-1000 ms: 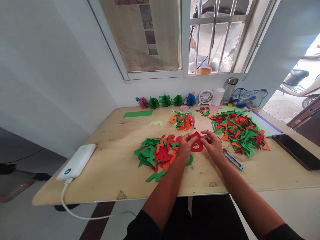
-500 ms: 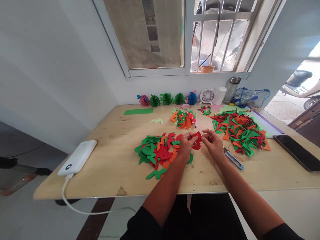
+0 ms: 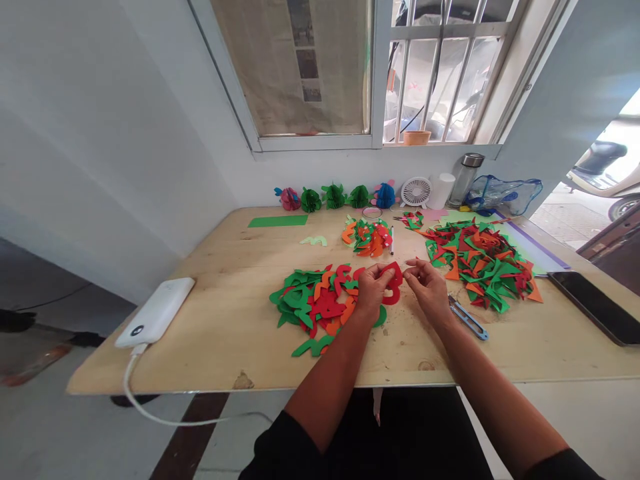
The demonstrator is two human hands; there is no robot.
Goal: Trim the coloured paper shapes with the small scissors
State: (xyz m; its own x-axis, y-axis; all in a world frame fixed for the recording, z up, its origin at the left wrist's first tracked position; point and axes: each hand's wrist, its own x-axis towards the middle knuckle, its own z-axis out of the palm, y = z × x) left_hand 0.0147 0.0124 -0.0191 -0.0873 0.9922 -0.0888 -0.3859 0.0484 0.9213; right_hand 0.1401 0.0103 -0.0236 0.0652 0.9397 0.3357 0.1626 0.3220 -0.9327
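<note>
In the head view, the left hand (image 3: 371,288) pinches a red cutout (image 3: 396,280) over the worktop (image 3: 225,300), its long axis running towards the front edge, while the right hand (image 3: 427,287) sits just right, its grip unclear.

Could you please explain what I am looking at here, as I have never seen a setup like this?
There is no machine here: a person works with two bare hands, seen by a camera worn on the head, looking forward and down. The fingers of the left hand hold a red cut-out; those of the right hand are at its edge, though I cannot tell whether they grip it. On the wooden table lie a pile of coloured cut-outs, a larger heap of jagged pieces, a blue cutter and a dark phone. Along the wall stand paper ornaments and a small white fan.
</note>
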